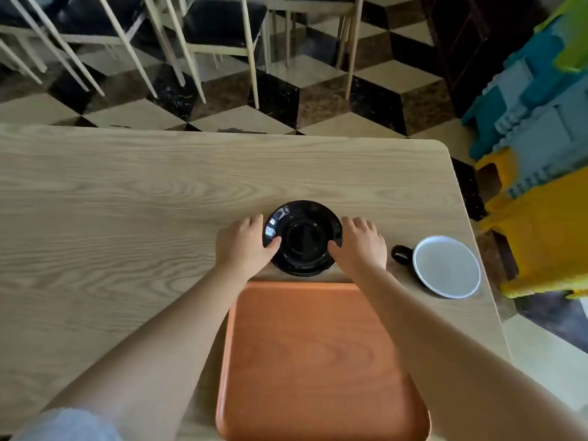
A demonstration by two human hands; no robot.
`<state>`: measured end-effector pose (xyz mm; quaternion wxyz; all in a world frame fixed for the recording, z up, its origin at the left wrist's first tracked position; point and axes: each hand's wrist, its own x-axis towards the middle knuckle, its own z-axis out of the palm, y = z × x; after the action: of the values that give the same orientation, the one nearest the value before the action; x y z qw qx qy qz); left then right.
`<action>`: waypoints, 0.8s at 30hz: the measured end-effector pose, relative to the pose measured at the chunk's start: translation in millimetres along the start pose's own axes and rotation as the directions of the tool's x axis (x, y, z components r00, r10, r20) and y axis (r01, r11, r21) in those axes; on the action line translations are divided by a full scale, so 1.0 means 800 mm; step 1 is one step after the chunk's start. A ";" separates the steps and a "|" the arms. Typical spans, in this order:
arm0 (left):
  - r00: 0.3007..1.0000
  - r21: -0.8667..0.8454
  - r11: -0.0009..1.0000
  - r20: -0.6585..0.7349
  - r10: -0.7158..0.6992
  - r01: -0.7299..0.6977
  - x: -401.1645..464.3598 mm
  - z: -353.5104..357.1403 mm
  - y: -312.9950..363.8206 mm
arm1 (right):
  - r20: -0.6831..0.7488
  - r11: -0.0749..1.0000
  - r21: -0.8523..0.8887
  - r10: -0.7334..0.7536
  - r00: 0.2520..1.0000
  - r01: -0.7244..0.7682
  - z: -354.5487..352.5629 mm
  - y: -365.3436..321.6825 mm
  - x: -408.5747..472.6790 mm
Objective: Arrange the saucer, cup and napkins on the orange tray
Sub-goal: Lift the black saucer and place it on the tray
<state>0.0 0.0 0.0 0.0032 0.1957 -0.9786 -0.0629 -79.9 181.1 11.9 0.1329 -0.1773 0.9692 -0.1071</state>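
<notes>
black saucer (302,238) on the wooden surface (127,202), just beyond the bare orange tray (318,361); left hand (243,246) and right hand (359,245) fingers clamp its rim. cup (445,265) unplaced; napkins unseen.

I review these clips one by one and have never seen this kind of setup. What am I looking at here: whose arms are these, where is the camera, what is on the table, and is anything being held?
There is no machine here. A person wears one wide-angle camera on the head, looking forward and down, so both bare arms reach in from the bottom of the picture. On the wooden table sit three things: a black saucer, an empty orange tray nearer the person, and, off to the right, a cup that is dark outside and white inside. The left hand and right hand grip the saucer by its opposite edges, thumbs over the rim. Whether it is lifted yet cannot be told. No napkins are in view. Chairs and coloured plastic stools stand beyond the table.
</notes>
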 end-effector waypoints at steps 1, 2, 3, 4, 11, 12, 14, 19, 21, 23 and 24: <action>0.999 0.005 1.000 0.031 -0.011 0.011 0.002 0.002 -0.001 | 0.013 1.000 -0.005 0.005 1.000 -0.005 0.001 0.001 0.001; 1.000 -0.014 1.000 0.024 -0.010 0.011 0.004 0.006 -0.001 | -0.001 1.000 0.004 0.005 1.000 -0.005 0.004 0.001 0.003; 0.999 -0.026 1.000 0.030 -0.011 0.012 0.005 0.011 -0.002 | -0.007 1.000 0.005 0.001 1.000 -0.001 0.007 0.003 0.003; 0.999 -0.050 0.998 0.031 -0.023 0.025 0.006 0.013 -0.003 | -0.011 1.000 0.015 0.005 1.000 -0.005 0.009 0.003 0.004; 0.979 -0.348 0.921 0.160 -0.125 0.174 0.012 0.019 0.004 | 0.039 0.932 0.342 0.114 0.993 -0.120 0.020 -0.002 0.008; 0.972 -0.420 0.883 0.188 -0.139 0.208 0.012 0.020 0.005 | 0.044 0.903 0.406 0.136 0.990 -0.142 0.021 -0.003 0.007; 0.959 -0.516 0.814 0.231 -0.166 0.266 0.013 0.020 0.004 | 0.044 0.859 0.483 0.172 0.984 -0.172 0.018 -0.004 0.006; 0.915 -0.789 0.463 0.353 -0.197 0.404 -0.009 0.003 -0.017 | -0.007 0.790 0.597 0.180 0.984 -0.141 -0.005 -0.009 -0.014; 0.912 -0.824 0.392 0.376 -0.162 0.409 -0.034 -0.010 -0.028 | 0.001 0.765 0.628 0.182 0.983 -0.142 -0.009 -0.009 -0.031; 0.904 -0.838 0.338 0.398 -0.158 0.428 -0.064 -0.025 -0.036 | 0.024 0.736 0.661 0.172 0.985 -0.145 -0.007 -0.010 -0.053; 0.898 -0.840 0.317 0.407 -0.168 0.440 -0.080 -0.031 -0.038 | 0.042 0.717 0.682 0.155 0.987 -0.142 -0.005 -0.011 -0.065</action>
<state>71.7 -6.6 21.8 -0.0216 0.3330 -0.7134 -0.6162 -31.3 193.2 29.0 0.1880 -0.0369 0.8742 -0.4463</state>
